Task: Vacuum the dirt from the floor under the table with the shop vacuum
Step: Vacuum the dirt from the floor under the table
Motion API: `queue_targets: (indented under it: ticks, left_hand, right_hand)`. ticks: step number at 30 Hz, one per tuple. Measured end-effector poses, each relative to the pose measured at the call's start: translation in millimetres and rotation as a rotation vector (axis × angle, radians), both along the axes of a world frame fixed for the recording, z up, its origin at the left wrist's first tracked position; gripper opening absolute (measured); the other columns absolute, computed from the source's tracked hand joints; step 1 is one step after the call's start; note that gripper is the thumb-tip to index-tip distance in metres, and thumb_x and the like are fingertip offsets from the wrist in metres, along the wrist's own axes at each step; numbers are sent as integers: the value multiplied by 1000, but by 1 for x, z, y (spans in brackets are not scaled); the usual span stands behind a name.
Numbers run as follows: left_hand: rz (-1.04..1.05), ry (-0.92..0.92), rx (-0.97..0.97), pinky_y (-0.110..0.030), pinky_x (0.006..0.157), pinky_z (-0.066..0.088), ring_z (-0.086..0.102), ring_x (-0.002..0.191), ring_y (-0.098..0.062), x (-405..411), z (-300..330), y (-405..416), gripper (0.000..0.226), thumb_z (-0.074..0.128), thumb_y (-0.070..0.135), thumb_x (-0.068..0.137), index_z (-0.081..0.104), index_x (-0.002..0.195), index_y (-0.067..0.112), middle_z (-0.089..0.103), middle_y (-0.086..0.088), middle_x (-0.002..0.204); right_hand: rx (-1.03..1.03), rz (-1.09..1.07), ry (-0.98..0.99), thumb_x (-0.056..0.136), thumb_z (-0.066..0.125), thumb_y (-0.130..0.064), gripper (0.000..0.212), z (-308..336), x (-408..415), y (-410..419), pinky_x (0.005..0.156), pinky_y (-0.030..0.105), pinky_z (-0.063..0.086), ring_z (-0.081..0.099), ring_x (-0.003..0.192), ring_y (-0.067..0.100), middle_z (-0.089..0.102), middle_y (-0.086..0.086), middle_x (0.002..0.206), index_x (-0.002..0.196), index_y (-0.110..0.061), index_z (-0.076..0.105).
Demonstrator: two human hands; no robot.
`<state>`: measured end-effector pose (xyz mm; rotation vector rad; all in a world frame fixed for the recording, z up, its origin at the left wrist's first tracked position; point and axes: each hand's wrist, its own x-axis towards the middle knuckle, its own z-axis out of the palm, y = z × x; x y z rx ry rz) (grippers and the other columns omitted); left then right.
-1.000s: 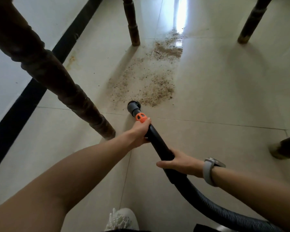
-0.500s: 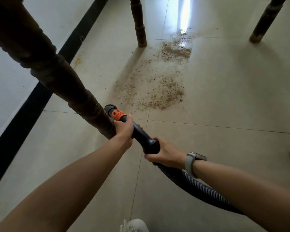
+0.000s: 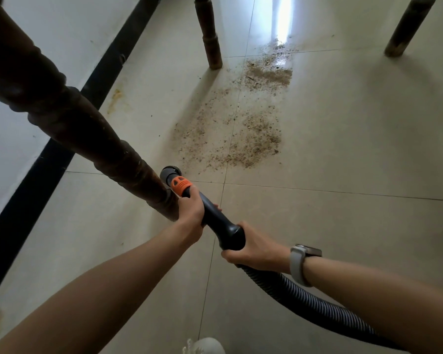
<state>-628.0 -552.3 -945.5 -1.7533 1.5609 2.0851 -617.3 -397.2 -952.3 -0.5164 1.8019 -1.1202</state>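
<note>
My fingers (image 3: 216, 207) on the left hand (image 3: 191, 209) are curled tight round the black handle (image 3: 215, 218) of the vacuum, just behind its orange collar (image 3: 180, 185); only their tips show past the far side of the tube. My right hand (image 3: 253, 251) grips the same handle lower down, where it flares out and meets the ribbed hose (image 3: 304, 300), with the thumb lying along the near side and the other fingers wrapped underneath, out of sight. The hose runs back under my right forearm toward the lower right corner.

The grey nozzle (image 3: 169, 172) points down at the floor (image 3: 343, 162), right beside the foot of the nearest desk leg (image 3: 92, 134), a dark turned wooden post that slants across the left of the view. I cannot tell whether the nozzle touches the tile. The dirt (image 3: 251, 146), a spread of sandy crumbs, lies just beyond and to the right of the nozzle, and a second denser patch (image 3: 266, 75) sits farther off, near the foot of another desk leg (image 3: 210, 34). A third leg (image 3: 407, 26) stands at the upper right. A bright streak of light reflects off the tiles past the far patch.

A pale watch (image 3: 301, 261) sits on my right wrist. A black skirting strip (image 3: 62, 159) runs along the wall at the left, and the toe of a white shoe (image 3: 205, 346) shows at the bottom edge.
</note>
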Motion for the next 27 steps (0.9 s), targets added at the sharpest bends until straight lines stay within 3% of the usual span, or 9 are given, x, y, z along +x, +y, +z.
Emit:
queue_targets:
  ticks: [4, 10, 12, 15, 17, 21, 27]
  left_hand:
    - [-56, -14, 15, -38, 60, 48, 59, 67, -27, 5, 2, 13, 54, 40, 35, 100, 23, 141, 3, 55, -19, 98]
    - [-80, -8, 38, -37, 55, 48, 60, 69, -28, 4, 7, 19, 56, 39, 37, 100, 21, 143, 7, 54, -23, 112]
    - [-95, -5, 55, -38, 55, 49, 61, 70, -29, 5, 8, 24, 56, 39, 37, 100, 20, 144, 8, 54, -24, 113]
    - [-126, -8, 90, -39, 58, 49, 61, 71, -30, 8, 8, 34, 55, 38, 36, 101, 18, 144, 9, 56, -24, 106]
    - [-149, -14, 106, -41, 62, 49, 60, 70, -30, 9, 7, 39, 54, 38, 35, 101, 19, 143, 8, 56, -21, 95]
    - [-193, -25, 99, -40, 57, 50, 61, 69, -30, 5, 6, 45, 52, 38, 35, 101, 21, 141, 8, 55, -23, 99]
    - [-252, -21, 122, -42, 60, 53, 59, 65, -31, 7, 4, 56, 44, 38, 32, 100, 28, 132, 4, 54, -21, 83]
  right_hand:
    - [-5, -11, 38, 83, 66, -14, 23, 11, 8, 15, 53, 12, 46, 56, 56, 5, 58, -6, 67, 77, -25, 47]
    - [61, -42, 77, 80, 68, -27, 28, 9, 15, 20, 62, 19, 50, 61, 67, 7, 62, -6, 79, 94, -29, 44]
    - [58, -43, 90, 80, 68, -26, 26, 10, 16, 26, 58, 14, 48, 60, 65, 5, 61, -7, 77, 91, -30, 45]
    - [66, -55, 101, 80, 68, -24, 25, 11, 21, 36, 55, 12, 47, 58, 61, 2, 61, -8, 75, 87, -31, 46]
    - [95, -77, 97, 77, 70, -29, 28, 9, 24, 42, 58, 16, 49, 62, 66, 5, 63, -7, 80, 96, -28, 49]
    - [134, -98, 74, 75, 70, -34, 38, 6, 26, 50, 58, 20, 51, 66, 68, 7, 66, -4, 82, 103, -22, 47]
    - [168, -31, -4, 75, 73, -42, 46, 5, 28, 58, 72, 27, 58, 68, 78, 10, 66, -2, 90, 106, -22, 45]
